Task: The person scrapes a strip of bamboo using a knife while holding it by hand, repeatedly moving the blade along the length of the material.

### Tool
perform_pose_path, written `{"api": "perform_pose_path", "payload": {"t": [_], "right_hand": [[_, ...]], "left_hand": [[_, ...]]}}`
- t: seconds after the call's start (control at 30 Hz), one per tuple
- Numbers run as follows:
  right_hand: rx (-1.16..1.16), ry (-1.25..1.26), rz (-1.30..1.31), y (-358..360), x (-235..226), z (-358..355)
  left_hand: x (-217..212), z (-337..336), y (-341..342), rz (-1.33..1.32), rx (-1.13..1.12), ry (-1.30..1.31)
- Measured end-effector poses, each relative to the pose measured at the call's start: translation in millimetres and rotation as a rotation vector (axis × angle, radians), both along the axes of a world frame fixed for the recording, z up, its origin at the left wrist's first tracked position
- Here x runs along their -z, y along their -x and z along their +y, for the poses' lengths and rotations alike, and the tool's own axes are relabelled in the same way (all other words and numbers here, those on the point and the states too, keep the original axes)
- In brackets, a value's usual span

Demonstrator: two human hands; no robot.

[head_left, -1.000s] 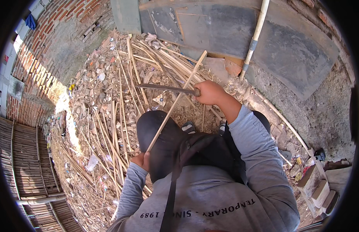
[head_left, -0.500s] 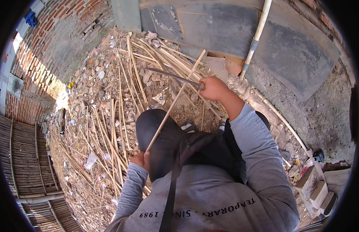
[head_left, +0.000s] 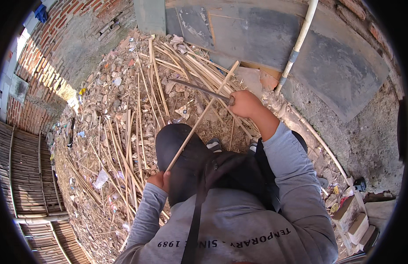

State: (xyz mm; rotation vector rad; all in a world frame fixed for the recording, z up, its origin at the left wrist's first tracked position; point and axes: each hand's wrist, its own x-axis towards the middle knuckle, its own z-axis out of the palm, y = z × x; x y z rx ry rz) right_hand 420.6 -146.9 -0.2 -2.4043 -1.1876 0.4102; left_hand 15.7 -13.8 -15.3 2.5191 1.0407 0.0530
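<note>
A long, pale bamboo strip [head_left: 191, 132] slants up and to the right across my bent left knee. Its lower end is gripped by my left hand [head_left: 159, 181], which is closed beside my left thigh. In my right hand [head_left: 246, 104] is the handle of a long-bladed knife [head_left: 196, 87], fingers wrapped round it. The blade points left and crosses the strip near its upper part. Whether the edge touches the strip I cannot tell.
A heap of bamboo strips [head_left: 204, 70] lies ahead, and more loose strips [head_left: 129, 154] lie to the left on rubble-strewn ground. A pale pipe [head_left: 296, 48] stands by the dark panels at the far right. Wooden blocks [head_left: 358, 226] lie at the lower right.
The view has shifted slightly. Both hands keep their holds, and the knife still crosses the strip at nearly the same place.
</note>
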Motion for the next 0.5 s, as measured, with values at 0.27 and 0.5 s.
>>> {"api": "perform_pose_path", "payload": {"t": [0.27,0.5], "right_hand": [[-0.073,0.002,0.047,4,9,0],[-0.02,-0.029,0.059,4,-2,0]], "left_hand": [[-7,-2,-4,0.01,0.017,0.046],[-8,1,-3,0.056,-0.004,0.058]]}}
